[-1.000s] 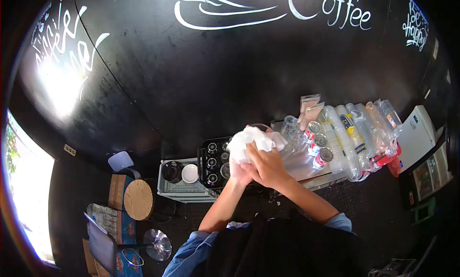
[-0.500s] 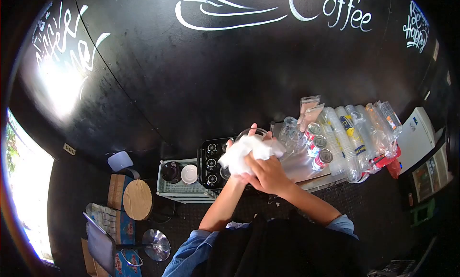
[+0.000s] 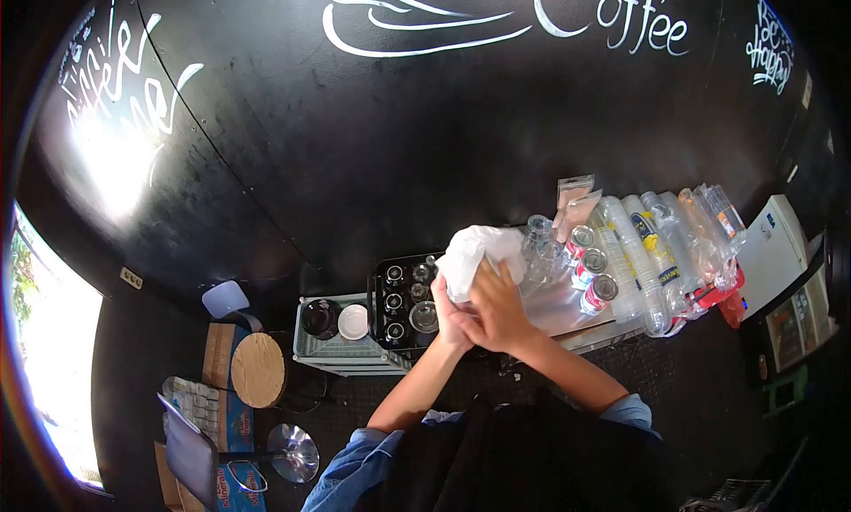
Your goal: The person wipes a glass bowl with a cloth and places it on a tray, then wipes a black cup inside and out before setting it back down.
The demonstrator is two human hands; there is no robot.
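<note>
A bunched white cloth [image 3: 477,253] is held up between my hands, above the right end of a black tray [image 3: 386,292] of glasses. My left hand [image 3: 450,317] is closed round its lower left side. My right hand [image 3: 498,310] presses on the cloth from the right, its fingers over the front. The glass rim that showed earlier is now hidden by the cloth. Clear glasses [image 3: 539,246] stand just right of the cloth, near several cans [image 3: 589,262] on the metal counter [image 3: 567,321].
Stacked plastic cups [image 3: 651,255] and pouches [image 3: 576,202] lie to the right, near a white appliance [image 3: 773,250]. At left are a rack [image 3: 350,359] with a dark bowl [image 3: 319,317] and white saucer [image 3: 353,321], and a round wooden stool [image 3: 258,370].
The white cloth has shifted right and up with my hands. More glasses on the black tray are uncovered, and the glass rim above the cloth is out of sight.
</note>
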